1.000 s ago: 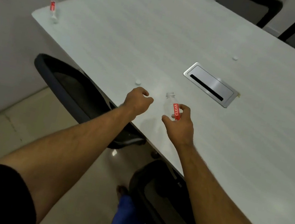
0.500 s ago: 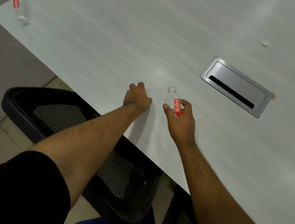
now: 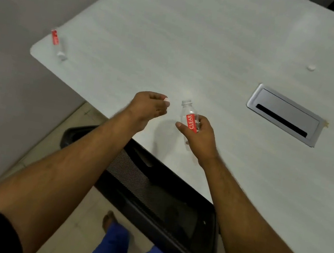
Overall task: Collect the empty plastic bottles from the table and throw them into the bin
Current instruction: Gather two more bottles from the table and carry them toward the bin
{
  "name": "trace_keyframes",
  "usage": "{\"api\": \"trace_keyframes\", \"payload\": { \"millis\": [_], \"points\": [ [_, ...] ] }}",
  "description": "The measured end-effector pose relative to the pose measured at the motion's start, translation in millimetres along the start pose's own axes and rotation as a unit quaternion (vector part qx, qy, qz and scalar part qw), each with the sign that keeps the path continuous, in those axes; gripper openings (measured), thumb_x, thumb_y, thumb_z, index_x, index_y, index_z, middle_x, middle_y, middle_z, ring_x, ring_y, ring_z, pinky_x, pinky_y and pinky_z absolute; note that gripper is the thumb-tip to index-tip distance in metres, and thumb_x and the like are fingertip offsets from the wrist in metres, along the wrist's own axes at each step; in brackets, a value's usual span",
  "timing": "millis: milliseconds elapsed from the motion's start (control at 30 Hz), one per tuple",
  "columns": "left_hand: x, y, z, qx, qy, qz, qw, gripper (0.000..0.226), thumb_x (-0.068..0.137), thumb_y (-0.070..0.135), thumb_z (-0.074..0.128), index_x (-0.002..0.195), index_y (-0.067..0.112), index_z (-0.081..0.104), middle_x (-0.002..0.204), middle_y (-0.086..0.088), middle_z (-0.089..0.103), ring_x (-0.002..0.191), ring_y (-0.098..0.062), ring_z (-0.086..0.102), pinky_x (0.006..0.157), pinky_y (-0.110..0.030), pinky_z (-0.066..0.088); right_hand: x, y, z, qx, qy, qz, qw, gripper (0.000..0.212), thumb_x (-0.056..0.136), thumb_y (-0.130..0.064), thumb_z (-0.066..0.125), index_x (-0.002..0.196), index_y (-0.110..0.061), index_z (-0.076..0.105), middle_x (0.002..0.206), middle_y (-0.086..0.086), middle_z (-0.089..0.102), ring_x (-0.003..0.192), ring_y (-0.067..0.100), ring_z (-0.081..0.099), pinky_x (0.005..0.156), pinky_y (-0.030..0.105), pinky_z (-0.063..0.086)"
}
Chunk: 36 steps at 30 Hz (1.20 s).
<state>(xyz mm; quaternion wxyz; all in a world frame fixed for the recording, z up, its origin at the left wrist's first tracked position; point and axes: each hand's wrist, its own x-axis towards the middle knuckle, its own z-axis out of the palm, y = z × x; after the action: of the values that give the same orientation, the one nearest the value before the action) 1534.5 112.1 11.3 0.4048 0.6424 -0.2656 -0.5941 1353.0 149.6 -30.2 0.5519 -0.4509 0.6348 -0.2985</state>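
Observation:
My right hand (image 3: pixel 201 137) grips a small clear plastic bottle (image 3: pixel 188 114) with a red label, uncapped and tilted, just above the near edge of the white table (image 3: pixel 200 32). My left hand (image 3: pixel 148 107) is beside it on the left, fingers pinched on a small white bottle cap (image 3: pixel 166 99). A second clear bottle (image 3: pixel 58 45) with a red label lies on its side at the table's left corner. No bin is in view.
A loose white cap (image 3: pixel 311 67) lies far right on the table. A metal cable hatch (image 3: pixel 284 114) is set into the tabletop at right. A black mesh chair (image 3: pixel 159 201) stands under the table edge below my arms. A grey wall is at left.
My left hand went down onto the table where the white cap lay, then lifted with the cap pinched in its fingers. My right hand kept hold of the bottle. The view shifted.

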Motion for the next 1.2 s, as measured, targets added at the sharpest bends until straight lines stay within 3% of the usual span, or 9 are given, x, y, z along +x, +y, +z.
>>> {"api": "trace_keyframes", "payload": {
  "millis": [167, 467, 633, 833, 900, 967, 1000, 1100, 1200],
  "points": [
    [-51, 43, -74, -0.008, -0.038, 0.085, 0.996, 0.027, 0.087, 0.0, 0.07, 0.113, 0.005, 0.069, 0.11, -0.012, 0.066, 0.104, -0.023, 0.067, 0.089, -0.033, 0.057, -41, -57, 66, 0.035, -0.042, -0.054, 0.997, 0.04, 0.095, -0.057, 0.055, 0.115, -0.023, 0.06, 0.101, 0.001, 0.067, 0.073, 0.013, 0.064, 0.059, 0.029, 0.052],
    [-110, 79, -188, 0.013, -0.074, 0.157, 0.985, 0.033, 0.094, 0.008, 0.064, 0.126, 0.003, 0.065, 0.116, -0.011, 0.072, 0.104, -0.02, 0.07, 0.088, -0.027, 0.059, -100, -111, 180, -0.052, -0.002, -0.171, 0.984, 0.046, 0.093, -0.064, 0.048, 0.124, -0.03, 0.055, 0.111, -0.003, 0.07, 0.09, 0.015, 0.067, 0.075, 0.03, 0.054],
    [-125, 82, -226, -0.028, 0.009, 0.161, 0.986, 0.032, 0.091, 0.016, 0.07, 0.122, 0.006, 0.068, 0.113, -0.007, 0.074, 0.104, -0.021, 0.072, 0.093, -0.033, 0.058, -130, -135, 231, -0.2, 0.128, -0.242, 0.941, 0.054, 0.092, -0.067, 0.049, 0.131, -0.03, 0.05, 0.104, -0.014, 0.066, 0.081, 0.006, 0.063, 0.064, 0.018, 0.043],
    [-115, 88, -244, -0.053, 0.104, 0.141, 0.983, 0.023, 0.091, 0.019, 0.07, 0.113, 0.01, 0.073, 0.106, -0.003, 0.075, 0.098, -0.02, 0.072, 0.089, -0.035, 0.06, -125, -153, 269, -0.306, 0.215, -0.298, 0.878, 0.056, 0.091, -0.066, 0.053, 0.13, -0.026, 0.055, 0.107, -0.009, 0.067, 0.091, 0.013, 0.063, 0.069, 0.026, 0.045],
    [-104, 93, -253, -0.075, 0.078, 0.119, 0.987, 0.023, 0.092, 0.018, 0.069, 0.113, 0.011, 0.073, 0.107, -0.003, 0.076, 0.097, -0.018, 0.072, 0.087, -0.034, 0.06, -115, -162, 270, -0.249, 0.148, -0.261, 0.921, 0.052, 0.092, -0.065, 0.052, 0.125, -0.025, 0.058, 0.102, -0.011, 0.066, 0.087, 0.014, 0.063, 0.07, 0.028, 0.048],
    [-90, 102, -263, -0.11, 0.031, 0.096, 0.989, 0.02, 0.093, 0.013, 0.067, 0.112, 0.008, 0.073, 0.103, -0.005, 0.077, 0.092, -0.017, 0.073, 0.082, -0.031, 0.06, -98, -177, 268, -0.041, -0.014, -0.143, 0.989, 0.048, 0.094, -0.061, 0.053, 0.114, -0.019, 0.064, 0.095, -0.003, 0.07, 0.08, 0.02, 0.066, 0.066, 0.032, 0.052],
    [-82, 106, -268, -0.124, 0.008, 0.087, 0.988, 0.019, 0.093, 0.011, 0.066, 0.111, 0.007, 0.073, 0.099, -0.006, 0.077, 0.088, -0.017, 0.073, 0.082, -0.032, 0.06, -86, -182, 265, 0.07, -0.103, -0.058, 0.991, 0.048, 0.095, -0.06, 0.052, 0.109, -0.016, 0.067, 0.091, 0.003, 0.071, 0.073, 0.021, 0.065, 0.061, 0.032, 0.052],
    [-63, 113, -281, -0.157, -0.052, 0.074, 0.984, 0.019, 0.094, 0.008, 0.063, 0.111, 0.005, 0.071, 0.094, -0.008, 0.077, 0.085, -0.018, 0.074, 0.088, -0.035, 0.056, -54, -187, 260, 0.245, -0.319, 0.108, 0.909, 0.054, 0.094, -0.062, 0.052, 0.112, -0.012, 0.065, 0.083, 0.006, 0.067, 0.056, 0.015, 0.061, 0.047, 0.025, 0.048],
    [-39, 118, -293, -0.175, -0.073, 0.078, 0.979, 0.02, 0.096, 0.009, 0.06, 0.112, 0.005, 0.071, 0.097, -0.009, 0.077, 0.086, -0.019, 0.075, 0.085, -0.034, 0.057, -27, -192, 270, 0.282, -0.377, 0.143, 0.87, 0.057, 0.091, -0.063, 0.054, 0.114, -0.011, 0.065, 0.082, 0.006, 0.066, 0.057, 0.015, 0.064, 0.047, 0.024, 0.05]
  ]
}}
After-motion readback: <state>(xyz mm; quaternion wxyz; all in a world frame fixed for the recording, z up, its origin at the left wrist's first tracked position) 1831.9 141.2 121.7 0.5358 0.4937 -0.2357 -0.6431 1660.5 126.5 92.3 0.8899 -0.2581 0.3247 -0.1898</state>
